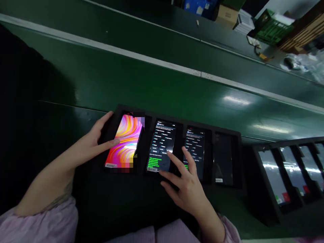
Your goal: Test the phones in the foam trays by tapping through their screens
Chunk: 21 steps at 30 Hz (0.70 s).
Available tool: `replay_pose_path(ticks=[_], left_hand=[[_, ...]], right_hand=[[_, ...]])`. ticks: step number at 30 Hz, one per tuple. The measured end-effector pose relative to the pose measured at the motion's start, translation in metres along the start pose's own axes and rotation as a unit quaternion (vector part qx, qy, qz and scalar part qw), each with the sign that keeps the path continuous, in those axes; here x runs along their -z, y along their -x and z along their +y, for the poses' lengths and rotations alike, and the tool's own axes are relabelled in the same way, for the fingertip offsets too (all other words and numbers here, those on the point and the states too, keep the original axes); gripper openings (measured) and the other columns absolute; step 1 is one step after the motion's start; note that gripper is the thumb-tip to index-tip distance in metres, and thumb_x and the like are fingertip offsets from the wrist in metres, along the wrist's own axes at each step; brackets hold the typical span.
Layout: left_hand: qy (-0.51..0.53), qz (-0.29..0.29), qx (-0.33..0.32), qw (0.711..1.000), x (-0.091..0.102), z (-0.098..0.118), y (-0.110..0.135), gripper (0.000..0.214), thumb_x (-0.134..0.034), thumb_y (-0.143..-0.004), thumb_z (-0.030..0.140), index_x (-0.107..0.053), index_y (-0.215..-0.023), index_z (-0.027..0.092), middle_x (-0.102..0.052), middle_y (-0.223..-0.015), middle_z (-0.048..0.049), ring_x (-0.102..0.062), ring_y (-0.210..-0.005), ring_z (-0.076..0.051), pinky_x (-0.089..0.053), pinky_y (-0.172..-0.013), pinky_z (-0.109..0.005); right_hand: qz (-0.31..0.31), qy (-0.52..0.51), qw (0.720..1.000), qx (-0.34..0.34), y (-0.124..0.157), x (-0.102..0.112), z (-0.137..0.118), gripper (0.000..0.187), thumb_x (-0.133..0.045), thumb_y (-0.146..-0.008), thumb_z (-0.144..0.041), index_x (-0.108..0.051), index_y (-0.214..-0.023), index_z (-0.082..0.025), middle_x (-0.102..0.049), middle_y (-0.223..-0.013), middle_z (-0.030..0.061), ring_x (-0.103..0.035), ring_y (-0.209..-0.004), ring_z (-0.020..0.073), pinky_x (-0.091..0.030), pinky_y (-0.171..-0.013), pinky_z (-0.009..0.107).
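Observation:
A black foam tray (pixel 177 118) lies in front of me with smartphones in its slots. My left hand (pixel 97 141) rests at the tray's left end, thumb over the leftmost phone (pixel 126 140), whose screen glows with pink, orange and yellow swirls. Over the second phone (pixel 162 141) my right hand (pixel 186 182) hovers with fingers spread, a fingertip at or just above its screen. That screen shows a dark checklist with green text lines. A similar list lights the third phone (pixel 196 141), partly covered by my fingers. The fourth phone (pixel 222 158) has a dark screen.
Another black tray (pixel 273 202) with several phones stands at the right. Green bench surfaces with pale metal strips (pixel 152 62) run across behind. Along the far side are a green crate (pixel 274 28), a cardboard box (pixel 226 15), a blue bin (pixel 197 6) and clear plastic wrap (pixel 311 65).

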<state>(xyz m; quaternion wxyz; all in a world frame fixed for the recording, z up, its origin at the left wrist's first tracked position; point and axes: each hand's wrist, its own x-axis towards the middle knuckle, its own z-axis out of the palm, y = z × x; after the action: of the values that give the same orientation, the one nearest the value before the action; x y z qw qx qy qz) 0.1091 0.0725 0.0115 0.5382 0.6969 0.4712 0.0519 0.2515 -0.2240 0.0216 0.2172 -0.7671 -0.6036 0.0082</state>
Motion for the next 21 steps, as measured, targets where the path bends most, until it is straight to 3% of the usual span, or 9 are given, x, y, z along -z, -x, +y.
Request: replay_pose_path(ticks=[2, 5, 8, 13, 18, 21], left_hand=[[-0.033, -0.028, -0.028, 0.999, 0.003, -0.004, -0.001, 0.162, -0.073, -0.033, 0.101, -0.02, -0.166, 0.026, -0.036, -0.169, -0.0127, -0.046, -0.151, -0.04, -0.045, -0.121, -0.058], [-0.115, -0.076, -0.068, 0.988, 0.009, -0.009, 0.0, 0.163, -0.069, -0.041, 0.101, -0.006, -0.168, 0.019, -0.019, -0.175, -0.0165, -0.033, -0.158, -0.042, -0.029, -0.127, -0.064], [-0.167, -0.122, -0.055, 0.977, 0.014, -0.013, 0.002, 0.163, -0.074, -0.044, 0.094, 0.005, -0.167, 0.022, -0.017, -0.175, -0.0168, -0.035, -0.157, -0.042, -0.03, -0.126, -0.065], [-0.222, -0.112, -0.117, 0.961, 0.021, -0.033, 0.0, 0.163, -0.074, -0.044, 0.094, -0.002, -0.168, 0.016, -0.009, -0.176, -0.0177, -0.018, -0.162, -0.044, -0.033, -0.125, -0.063], [-0.232, -0.089, -0.184, 0.951, 0.025, -0.058, -0.003, 0.151, -0.067, -0.054, 0.096, -0.001, -0.168, 0.023, -0.002, -0.178, -0.0112, -0.014, -0.163, -0.042, -0.038, -0.124, -0.061], [-0.256, -0.108, -0.132, 0.952, 0.021, -0.045, 0.002, 0.157, -0.063, -0.049, 0.101, -0.006, -0.168, 0.017, -0.002, -0.177, -0.0145, -0.011, -0.164, -0.042, -0.032, -0.127, -0.063]], right_hand=[[0.009, 0.028, 0.999, -0.035, 0.0, -0.003, -0.001, 0.028, -0.065, -0.099, -0.024, -0.075, -0.125, -0.028, -0.045, -0.166, 0.0074, -0.014, -0.163, 0.043, -0.051, -0.114, 0.068], [0.033, 0.035, 0.996, -0.075, 0.001, -0.008, -0.001, 0.042, -0.064, -0.1, -0.03, -0.065, -0.141, -0.022, -0.035, -0.17, 0.0142, -0.011, -0.163, 0.0481, -0.051, -0.111, 0.071], [0.057, 0.005, 0.994, -0.09, 0.002, -0.009, 0.001, 0.043, -0.062, -0.101, -0.033, -0.061, -0.143, -0.025, -0.034, -0.17, 0.0131, -0.014, -0.163, 0.0471, -0.051, -0.111, 0.071], [0.084, -0.017, 0.992, -0.093, 0.002, -0.006, 0.003, 0.036, -0.06, -0.101, -0.028, -0.066, -0.136, -0.028, -0.045, -0.164, 0.0102, -0.021, -0.162, 0.042, -0.052, -0.113, 0.066], [0.104, -0.046, 0.99, -0.086, 0.004, -0.004, 0.005, 0.026, -0.058, -0.103, -0.027, -0.073, -0.124, -0.026, -0.051, -0.159, 0.0105, -0.026, -0.162, 0.0373, -0.051, -0.115, 0.062], [0.114, -0.064, 0.989, -0.065, 0.006, 0.006, 0.016, 0.026, -0.057, -0.102, -0.021, -0.078, -0.117, -0.025, -0.057, -0.156, 0.0088, -0.034, -0.159, 0.0354, -0.051, -0.117, 0.059]])
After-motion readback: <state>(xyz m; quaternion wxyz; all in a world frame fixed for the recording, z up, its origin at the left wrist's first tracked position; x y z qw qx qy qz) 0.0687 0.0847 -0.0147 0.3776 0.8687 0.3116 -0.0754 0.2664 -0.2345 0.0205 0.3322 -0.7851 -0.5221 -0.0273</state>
